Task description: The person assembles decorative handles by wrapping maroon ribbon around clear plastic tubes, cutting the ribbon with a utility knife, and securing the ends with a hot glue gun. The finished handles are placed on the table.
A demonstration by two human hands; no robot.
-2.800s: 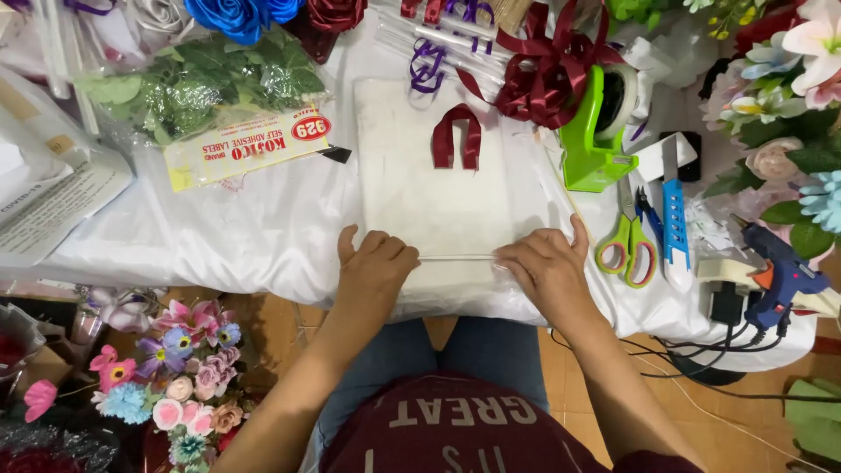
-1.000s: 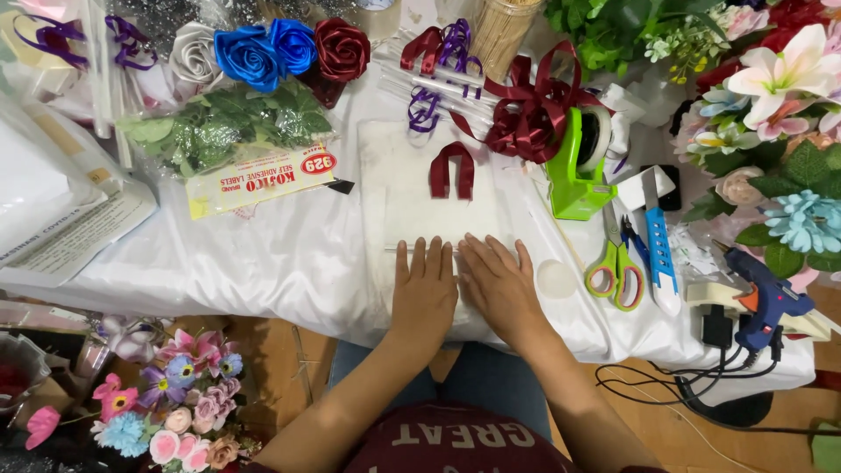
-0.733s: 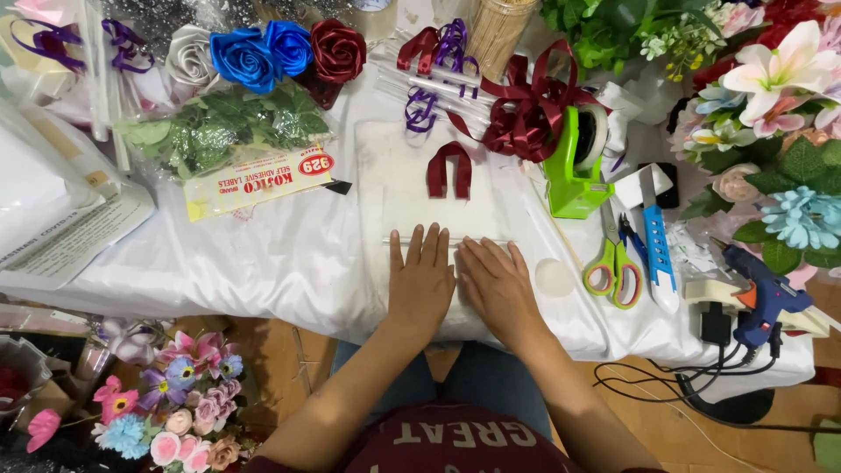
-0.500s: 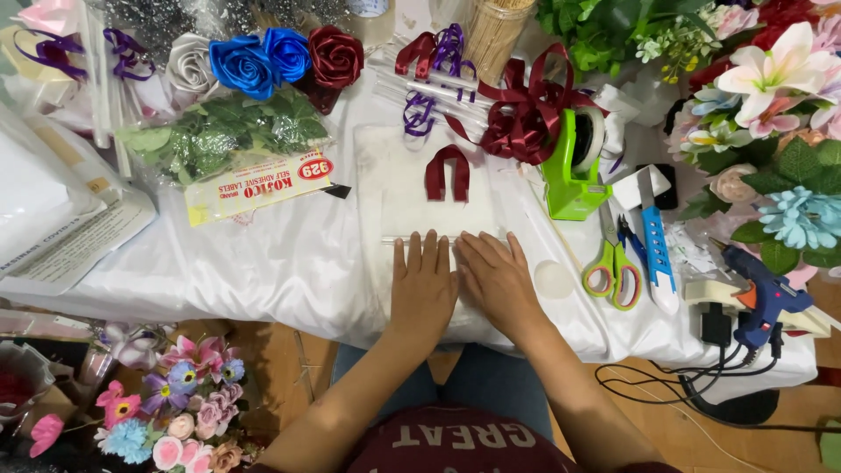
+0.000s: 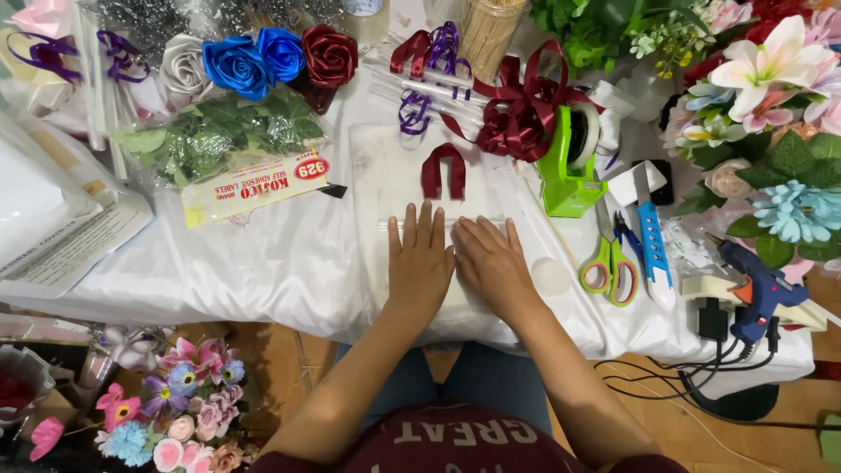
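My left hand (image 5: 420, 261) and my right hand (image 5: 492, 260) lie flat side by side, fingers spread, pressing on a sheet of clear plastic wrap (image 5: 385, 180) spread over the white cloth-covered table (image 5: 263, 254). Neither hand holds anything. A dark red ribbon loop (image 5: 443, 171) sits on the plastic just beyond my fingertips.
Green tape dispenser (image 5: 568, 166), green-handled scissors (image 5: 611, 260), blue utility knife (image 5: 653, 236) and blue glue gun (image 5: 760, 285) lie at the right. Ribbon roses (image 5: 263, 60), a bag of leaves (image 5: 215, 131), dark red bows (image 5: 521, 109) and artificial flowers (image 5: 771, 105) stand at the back.
My hands moved from the near edge of the plastic, apart, to its middle, together and flat. Over the last second they have barely shifted.
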